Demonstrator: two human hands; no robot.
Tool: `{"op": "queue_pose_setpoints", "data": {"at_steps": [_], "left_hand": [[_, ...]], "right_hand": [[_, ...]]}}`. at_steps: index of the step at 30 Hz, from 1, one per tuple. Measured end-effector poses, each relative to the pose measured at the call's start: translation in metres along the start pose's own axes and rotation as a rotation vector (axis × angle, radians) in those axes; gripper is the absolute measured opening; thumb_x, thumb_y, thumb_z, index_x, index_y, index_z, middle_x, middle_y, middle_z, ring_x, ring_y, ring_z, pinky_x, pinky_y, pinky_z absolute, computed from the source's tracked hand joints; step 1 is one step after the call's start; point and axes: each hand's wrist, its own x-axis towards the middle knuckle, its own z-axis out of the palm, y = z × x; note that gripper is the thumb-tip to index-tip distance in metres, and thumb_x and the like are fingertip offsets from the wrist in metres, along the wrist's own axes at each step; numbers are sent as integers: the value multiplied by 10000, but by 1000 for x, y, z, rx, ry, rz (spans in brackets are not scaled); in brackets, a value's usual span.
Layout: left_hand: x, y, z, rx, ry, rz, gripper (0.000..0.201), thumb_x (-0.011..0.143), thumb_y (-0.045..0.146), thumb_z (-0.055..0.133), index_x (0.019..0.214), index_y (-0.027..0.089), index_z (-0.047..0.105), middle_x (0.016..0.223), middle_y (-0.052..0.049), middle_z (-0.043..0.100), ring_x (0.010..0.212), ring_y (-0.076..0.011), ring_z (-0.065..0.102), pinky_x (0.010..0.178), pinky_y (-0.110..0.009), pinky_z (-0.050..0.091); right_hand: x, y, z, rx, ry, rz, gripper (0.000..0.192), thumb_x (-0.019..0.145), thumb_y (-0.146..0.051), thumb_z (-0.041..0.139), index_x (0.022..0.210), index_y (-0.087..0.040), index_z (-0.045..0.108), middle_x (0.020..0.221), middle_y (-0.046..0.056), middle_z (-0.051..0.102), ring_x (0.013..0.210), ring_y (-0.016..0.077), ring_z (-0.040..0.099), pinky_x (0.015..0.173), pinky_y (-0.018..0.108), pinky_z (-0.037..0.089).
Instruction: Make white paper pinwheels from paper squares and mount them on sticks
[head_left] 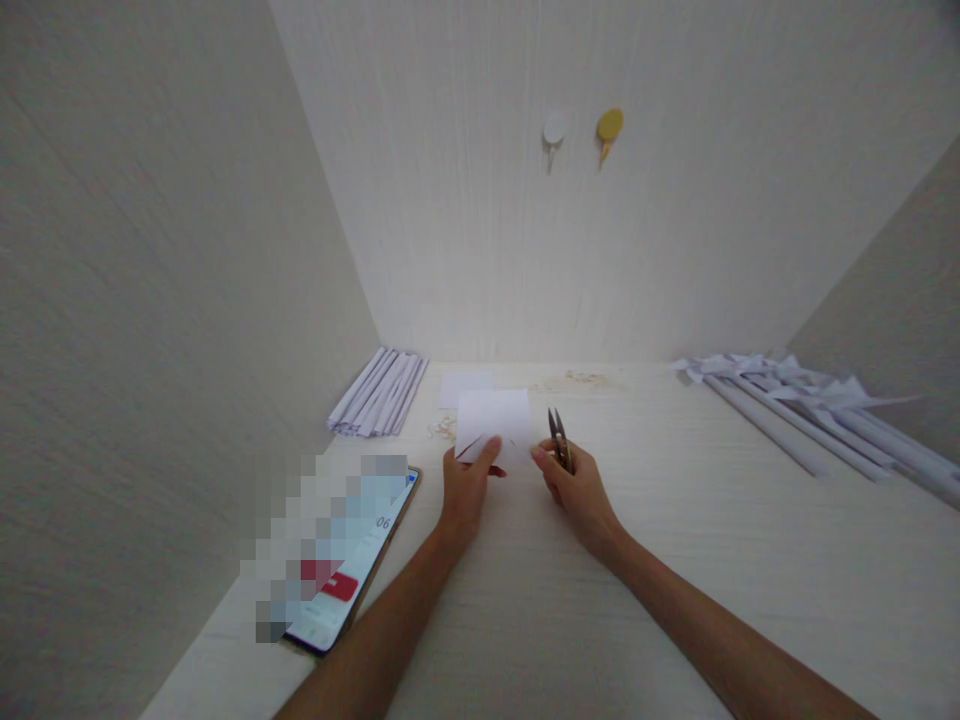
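Note:
My left hand [466,490] grips a white sheet of paper [493,412] by its near edge, thumb on top and fingers beneath. Small dark cut lines or slits show near the sheet's lower corners; I cannot tell which. In my right hand [576,490] is a pair of thread snips [558,430], blades pointing away from me and slightly apart. The right fingertips are close to the sheet's right edge. Behind the held sheet, another white paper piece [465,384] lies on the table, with tan rubber bands [444,428] to its near left.
A bundle of rolled paper sticks [379,392] lies at the back left. A phone [367,570], partly pixelated, rests at the left. Paper rolls with flared ends [802,410] lie at the right. More rubber bands [585,378] sit by the back wall, which carries two hooks [610,125].

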Motion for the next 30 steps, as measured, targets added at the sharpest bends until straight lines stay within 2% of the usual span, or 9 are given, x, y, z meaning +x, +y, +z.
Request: {"op": "queue_pose_setpoints", "data": {"at_steps": [6,14,23,27,30], "left_hand": [[-1,-1,1,81,-40,12,206,554,276,647,663,105,615,619,-43,628,521,-130,557,421,-217,462],[-2,-1,2,124,9,9,172,545,263,658,596,105,610,562,-29,618,489,-116,543,436,-216,462],[-4,3,4,189,61,10,143,551,240,651,574,112,594,545,-20,604,466,-106,528,421,-204,448],[-4,1,4,173,34,15,167,561,263,646,595,108,595,570,-33,607,479,-109,532,420,-203,455],[-4,-2,4,105,-34,7,188,583,278,624,679,117,607,679,-46,626,548,-126,558,418,-208,465]], "right_hand": [[0,2,0,-13,-82,-31,294,716,-394,487,539,-186,376,410,-78,305,373,61,246,375,218,191],[0,2,-1,-60,-147,-80,297,749,-377,429,536,-197,326,435,-72,288,396,69,243,386,216,191],[-1,-4,0,-146,-179,-101,276,770,-347,377,540,-200,337,453,-55,313,420,87,273,407,218,223],[-1,-4,0,-156,-183,-99,269,774,-336,369,544,-199,347,459,-53,316,421,89,274,413,219,225],[0,-4,0,-157,-184,-118,278,774,-346,371,540,-198,345,471,-50,317,434,91,283,425,220,233]]}}
